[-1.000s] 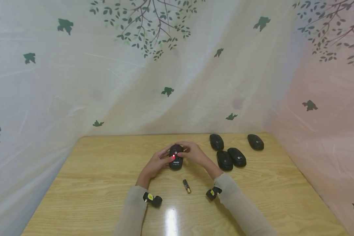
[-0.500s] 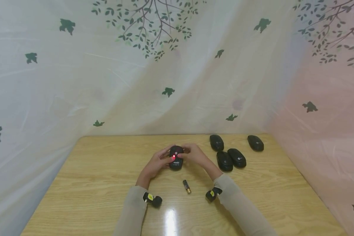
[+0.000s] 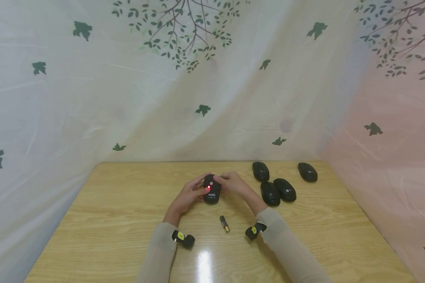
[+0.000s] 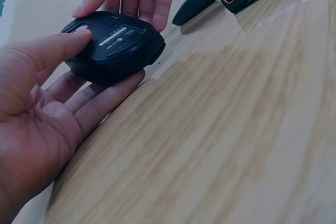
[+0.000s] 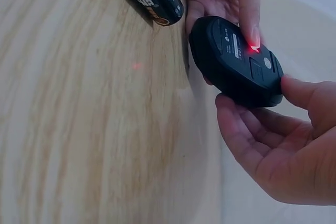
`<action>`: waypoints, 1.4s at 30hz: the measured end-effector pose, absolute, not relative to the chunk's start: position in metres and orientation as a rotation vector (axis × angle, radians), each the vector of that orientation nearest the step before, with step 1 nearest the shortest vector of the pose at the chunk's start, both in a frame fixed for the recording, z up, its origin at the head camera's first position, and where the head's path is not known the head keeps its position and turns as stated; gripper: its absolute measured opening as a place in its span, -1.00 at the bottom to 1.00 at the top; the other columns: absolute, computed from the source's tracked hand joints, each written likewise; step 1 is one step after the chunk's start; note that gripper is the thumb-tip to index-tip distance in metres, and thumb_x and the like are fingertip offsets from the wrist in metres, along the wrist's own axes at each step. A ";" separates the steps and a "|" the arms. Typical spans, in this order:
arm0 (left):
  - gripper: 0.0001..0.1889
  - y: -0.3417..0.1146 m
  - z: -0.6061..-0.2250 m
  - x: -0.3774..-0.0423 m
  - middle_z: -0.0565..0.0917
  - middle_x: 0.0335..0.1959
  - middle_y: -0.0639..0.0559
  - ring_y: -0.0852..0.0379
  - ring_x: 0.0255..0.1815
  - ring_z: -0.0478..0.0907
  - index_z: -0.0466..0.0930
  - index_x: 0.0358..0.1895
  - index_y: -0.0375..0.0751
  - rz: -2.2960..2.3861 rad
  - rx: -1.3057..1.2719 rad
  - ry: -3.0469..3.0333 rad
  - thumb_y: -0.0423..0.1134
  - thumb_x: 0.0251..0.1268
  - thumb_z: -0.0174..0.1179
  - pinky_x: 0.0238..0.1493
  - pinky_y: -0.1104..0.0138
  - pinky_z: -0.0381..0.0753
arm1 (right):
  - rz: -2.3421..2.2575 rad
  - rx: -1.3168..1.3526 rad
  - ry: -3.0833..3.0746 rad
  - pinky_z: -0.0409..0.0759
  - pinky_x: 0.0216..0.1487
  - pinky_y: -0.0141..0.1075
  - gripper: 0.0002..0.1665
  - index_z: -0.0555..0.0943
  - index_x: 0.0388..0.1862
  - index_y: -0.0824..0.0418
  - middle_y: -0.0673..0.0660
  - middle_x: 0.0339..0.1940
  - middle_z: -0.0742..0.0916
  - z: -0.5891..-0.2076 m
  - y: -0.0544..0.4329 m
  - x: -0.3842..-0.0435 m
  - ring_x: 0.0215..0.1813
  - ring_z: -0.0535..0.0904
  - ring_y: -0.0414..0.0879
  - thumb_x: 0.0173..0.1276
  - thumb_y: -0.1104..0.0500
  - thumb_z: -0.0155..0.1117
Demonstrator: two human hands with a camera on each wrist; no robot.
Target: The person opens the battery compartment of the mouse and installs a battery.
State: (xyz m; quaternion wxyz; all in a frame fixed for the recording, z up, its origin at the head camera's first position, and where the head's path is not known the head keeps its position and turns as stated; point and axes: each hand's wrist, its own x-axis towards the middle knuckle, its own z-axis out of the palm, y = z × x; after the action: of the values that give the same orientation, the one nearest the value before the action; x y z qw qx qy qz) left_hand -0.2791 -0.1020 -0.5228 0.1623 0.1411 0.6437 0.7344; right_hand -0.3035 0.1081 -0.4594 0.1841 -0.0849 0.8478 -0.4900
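A black computer mouse point(image 3: 212, 196) is held underside up, its label and a red light showing. My left hand point(image 3: 186, 197) grips its left side, thumb across the underside and fingers beneath. Red light falls on the left thumb point(image 5: 253, 39). My right hand point(image 3: 235, 184) pinches the far right end of the mouse, thumb tip at the edge, fingers below, as the right wrist view shows. Nearer to me on the table lies a battery point(image 3: 224, 224), black and gold.
Several other black mice lie at the right rear, among them a touching pair point(image 3: 270, 193) and a lone mouse point(image 3: 307, 172) farther right. Behind the wooden table point(image 3: 127, 204) hangs a printed cloth point(image 3: 163, 118).
My right thumb has slid from the middle of the mouse's underside up toward its far end. The left hand keeps its grip, and the battery stays where it was.
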 end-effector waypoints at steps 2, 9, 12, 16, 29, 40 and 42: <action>-0.36 -0.101 -0.522 -0.279 0.37 0.51 -0.32 0.11 0.01 0.70 0.24 0.59 -0.03 2.094 0.397 1.837 -0.37 0.50 0.16 -0.26 0.33 0.77 | -1.385 -0.215 2.396 0.77 -0.15 -0.14 -0.48 0.68 0.15 0.38 0.22 -0.14 0.79 -0.459 0.107 -0.303 -0.24 0.70 -0.05 0.59 -0.05 0.15; -0.36 -0.100 -0.521 -0.279 0.37 0.51 -0.33 0.10 0.03 0.69 0.25 0.58 -0.04 2.096 0.402 1.841 -0.38 0.50 0.15 -0.25 0.32 0.77 | -1.414 -0.178 2.400 0.76 -0.19 -0.14 -0.51 0.69 0.14 0.37 0.21 -0.14 0.78 -0.460 0.106 -0.303 -0.25 0.68 -0.03 0.57 -0.02 0.19; -0.36 -0.099 -0.520 -0.278 0.37 0.50 -0.32 0.10 0.07 0.67 0.25 0.58 -0.04 2.098 0.407 1.844 -0.40 0.50 0.15 -0.24 0.32 0.77 | -1.417 -0.164 2.403 0.76 -0.20 -0.16 -0.53 0.70 0.13 0.35 0.21 -0.14 0.78 -0.460 0.106 -0.303 -0.25 0.69 -0.02 0.56 -0.02 0.21; -0.36 -0.099 -0.519 -0.277 0.39 0.50 -0.31 0.09 0.12 0.64 0.26 0.58 -0.04 2.094 0.405 1.849 -0.40 0.49 0.15 -0.24 0.32 0.77 | -1.428 -0.138 2.403 0.74 -0.24 -0.22 -0.55 0.72 0.10 0.34 0.19 -0.17 0.77 -0.462 0.106 -0.304 -0.26 0.67 -0.01 0.54 -0.02 0.23; -0.33 -0.099 -0.518 -0.277 0.36 0.50 -0.36 -0.07 0.17 0.66 0.17 0.61 -0.07 2.083 0.386 1.858 -0.35 0.52 0.15 -0.20 0.32 0.78 | -1.352 -0.259 2.359 0.75 -0.14 -0.22 -0.52 0.61 0.26 0.39 0.31 0.03 0.77 -0.464 0.116 -0.300 -0.16 0.73 -0.04 0.51 0.10 0.28; -0.43 -0.092 -0.512 -0.280 0.45 0.43 -0.37 -0.14 0.23 0.63 0.33 0.52 -0.22 2.019 0.287 1.929 -0.31 0.50 0.19 0.02 0.22 0.77 | -1.432 -0.269 2.242 0.79 -0.25 -0.21 -0.50 0.52 0.27 0.50 0.29 -0.18 0.78 -0.466 0.126 -0.301 -0.35 0.74 -0.08 0.45 0.26 0.31; -0.48 -0.090 -0.509 -0.280 0.54 0.36 -0.33 -0.13 0.25 0.62 0.44 0.43 -0.27 1.993 0.257 2.008 -0.30 0.45 0.24 0.10 0.22 0.74 | -1.469 -0.271 2.208 0.79 -0.22 -0.19 -0.48 0.48 0.32 0.50 0.31 -0.15 0.76 -0.465 0.129 -0.302 -0.35 0.73 -0.09 0.46 0.28 0.27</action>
State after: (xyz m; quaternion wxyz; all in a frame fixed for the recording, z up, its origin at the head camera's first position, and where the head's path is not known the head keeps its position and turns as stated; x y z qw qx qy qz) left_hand -0.2804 -0.0895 -0.5088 0.1497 0.0893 0.6989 0.6936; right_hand -0.3020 0.1291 -0.4655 0.2357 -0.0988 0.8049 -0.5356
